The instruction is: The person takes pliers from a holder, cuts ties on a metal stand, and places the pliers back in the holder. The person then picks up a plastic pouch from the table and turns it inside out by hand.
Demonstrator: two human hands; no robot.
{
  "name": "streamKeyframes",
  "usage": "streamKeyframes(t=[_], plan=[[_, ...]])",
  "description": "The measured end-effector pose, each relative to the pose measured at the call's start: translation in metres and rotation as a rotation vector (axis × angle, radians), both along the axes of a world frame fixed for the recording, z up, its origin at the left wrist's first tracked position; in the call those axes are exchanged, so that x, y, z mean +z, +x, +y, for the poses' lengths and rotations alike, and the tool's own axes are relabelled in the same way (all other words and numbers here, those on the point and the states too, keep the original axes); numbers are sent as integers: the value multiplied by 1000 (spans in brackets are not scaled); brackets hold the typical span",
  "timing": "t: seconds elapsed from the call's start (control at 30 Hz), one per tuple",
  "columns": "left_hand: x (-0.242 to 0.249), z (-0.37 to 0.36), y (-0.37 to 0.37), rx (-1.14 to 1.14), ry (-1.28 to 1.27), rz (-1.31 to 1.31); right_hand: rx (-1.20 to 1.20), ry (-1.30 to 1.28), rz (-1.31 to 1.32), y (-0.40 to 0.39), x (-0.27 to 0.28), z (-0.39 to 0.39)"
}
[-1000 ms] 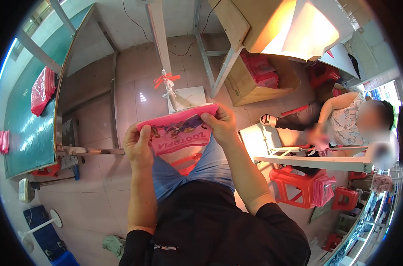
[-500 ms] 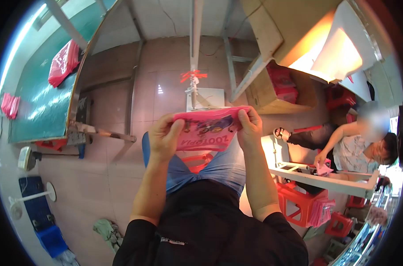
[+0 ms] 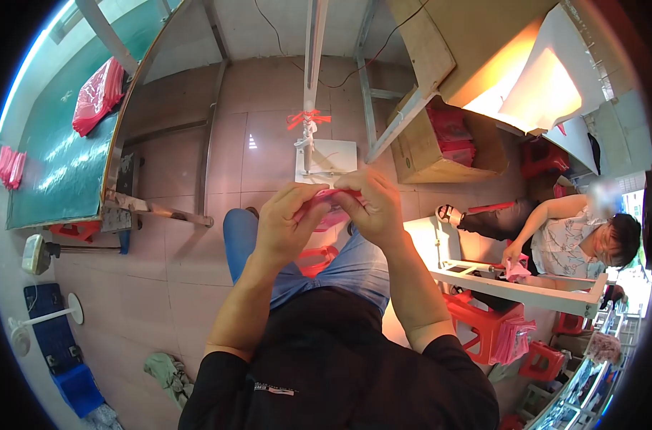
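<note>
A pink printed plastic bag (image 3: 332, 215) hangs between my two hands above my lap, bunched near its top edge. My left hand (image 3: 291, 221) pinches it on the left side, thumb against curled fingers. On the right side my right hand (image 3: 371, 209) holds it in the same way, with the fingertips of both hands close together. Most of the bag's print is hidden behind the fingers. Just beyond my hands, a white plate (image 3: 340, 158) lies at the foot of a white metal post (image 3: 313, 79) tied with red strips.
Pink bags (image 3: 99, 97) lie stacked on a green table (image 3: 54, 179) at the left. A cardboard box (image 3: 419, 161) holds more pink packs. At the right, a co-worker (image 3: 562, 240) sits by a white frame (image 3: 519, 290). Red stools (image 3: 483, 322) stand nearby.
My hands have moved together from the bag's two ends, and the stretched bag is now bunched between them. The view has shifted slightly.
</note>
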State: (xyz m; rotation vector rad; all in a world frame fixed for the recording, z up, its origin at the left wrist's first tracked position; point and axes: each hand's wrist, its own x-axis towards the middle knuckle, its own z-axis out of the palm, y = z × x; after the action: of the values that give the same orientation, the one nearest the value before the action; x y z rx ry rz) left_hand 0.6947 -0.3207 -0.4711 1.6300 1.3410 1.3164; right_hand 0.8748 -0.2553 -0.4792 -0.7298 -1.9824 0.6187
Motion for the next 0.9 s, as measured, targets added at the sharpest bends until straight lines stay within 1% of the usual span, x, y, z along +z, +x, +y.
streamKeyframes(t=[0.03,0.1,0.13,0.2,0.23,0.3,0.33,0.47,0.53,0.57,0.6,0.63,0.7,0.73,0.8,0.83,0.87,0.9], plan=[[-1,-1,-4,0,2,-1,0,2,-1,1,-4,0],[-6,-2,-12,3,-13,108,-71,-229,119,7,-10,-3],[-13,-2,-20,-8,-8,106,-82,-224,118,11,-13,-2],[-33,-1,-40,202,205,261,-174,-418,345,23,-19,-1],[-45,-2,-46,182,211,256,-194,-411,347,30,-24,1],[-59,-6,-51,147,-176,-361,-214,-512,507,40,-32,6],[-60,-8,-47,52,-223,-534,-225,-510,509,42,-35,3],[-84,3,-31,86,-284,-455,-175,-534,643,35,-45,0],[-88,13,-23,138,-200,-545,-159,-544,702,35,-51,-1],[-88,15,-21,125,-199,-544,-152,-611,776,37,-53,-2],[-89,16,-19,76,-242,-614,-151,-675,853,41,-55,-3],[-90,19,-15,20,-285,-685,-170,-659,859,47,-59,-1],[-92,22,-2,-28,-301,-695,-141,-732,910,61,-67,3],[-94,26,4,-51,-315,-703,-165,-714,921,67,-62,4],[-117,42,15,-88,-318,-740,-76,-839,920,84,-51,3],[-116,49,24,-93,-311,-784,-102,-816,935,95,-58,-1],[-114,54,36,-128,-310,-779,-112,-795,833,110,-75,-2],[-101,57,52,-96,-316,-849,-122,-774,730,125,-90,-4]])
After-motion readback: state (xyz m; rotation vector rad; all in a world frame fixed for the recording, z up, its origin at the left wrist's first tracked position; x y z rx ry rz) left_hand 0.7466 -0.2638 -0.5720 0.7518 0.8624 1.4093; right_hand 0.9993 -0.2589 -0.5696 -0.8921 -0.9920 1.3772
